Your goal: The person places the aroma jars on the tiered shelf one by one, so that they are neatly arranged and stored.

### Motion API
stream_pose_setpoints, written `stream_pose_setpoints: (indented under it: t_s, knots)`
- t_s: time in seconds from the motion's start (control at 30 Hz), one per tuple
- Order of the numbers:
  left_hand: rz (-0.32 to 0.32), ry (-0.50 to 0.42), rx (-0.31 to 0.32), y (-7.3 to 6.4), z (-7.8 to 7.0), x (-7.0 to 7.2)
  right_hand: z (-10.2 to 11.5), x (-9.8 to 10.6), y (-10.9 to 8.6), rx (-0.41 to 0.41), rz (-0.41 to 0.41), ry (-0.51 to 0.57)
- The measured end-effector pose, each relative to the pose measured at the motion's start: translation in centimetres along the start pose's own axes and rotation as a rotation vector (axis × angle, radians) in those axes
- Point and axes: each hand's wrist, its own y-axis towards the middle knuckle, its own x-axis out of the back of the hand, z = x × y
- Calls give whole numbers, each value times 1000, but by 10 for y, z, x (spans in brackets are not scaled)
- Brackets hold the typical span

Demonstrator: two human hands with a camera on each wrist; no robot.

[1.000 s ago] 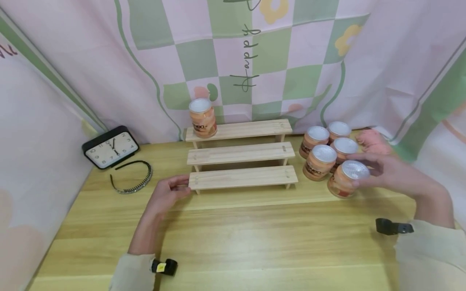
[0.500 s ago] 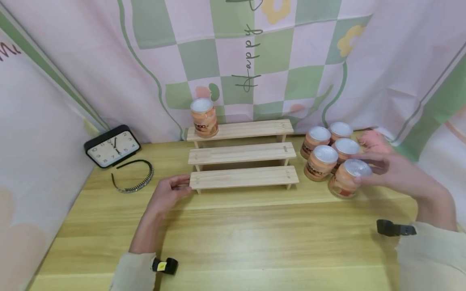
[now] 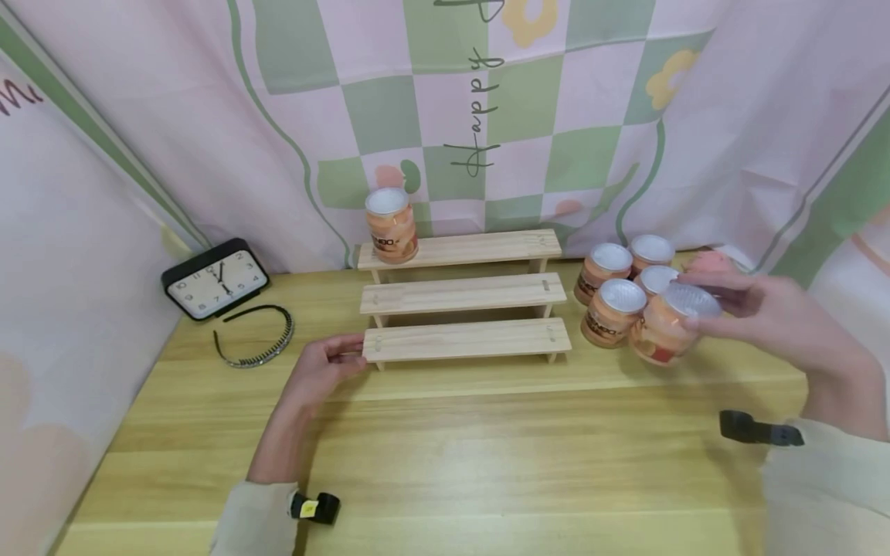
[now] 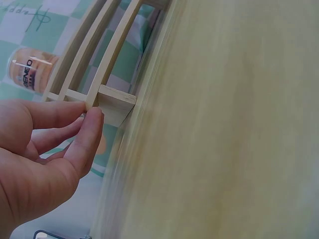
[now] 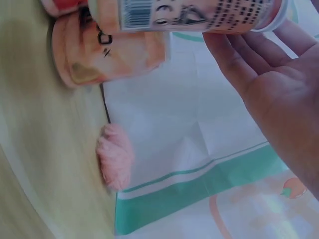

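in right fingers, 1 orange can

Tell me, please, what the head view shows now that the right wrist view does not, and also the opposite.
Of the two, only the head view shows the clock, the headband, the left hand at the end of the wooden stand, and the upper can on its top step.

Only the right wrist view shows the barcode on the held can.

Both show the right hand with that can, at least one other can, the pink item, the table and the patterned cloth.
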Motion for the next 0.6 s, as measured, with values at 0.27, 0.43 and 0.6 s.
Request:
stream_pose_setpoints:
  t_s: [0.27,0.43,0.6]
  knots:
    - [1,7,12,1,1,1,15,-7,5,99,-63,70]
    - [2,7,11,1,1,1,23,-13,12,179,-124,247]
    - [1,15,10,0,0,2,29,-19,22,271,-163,464]
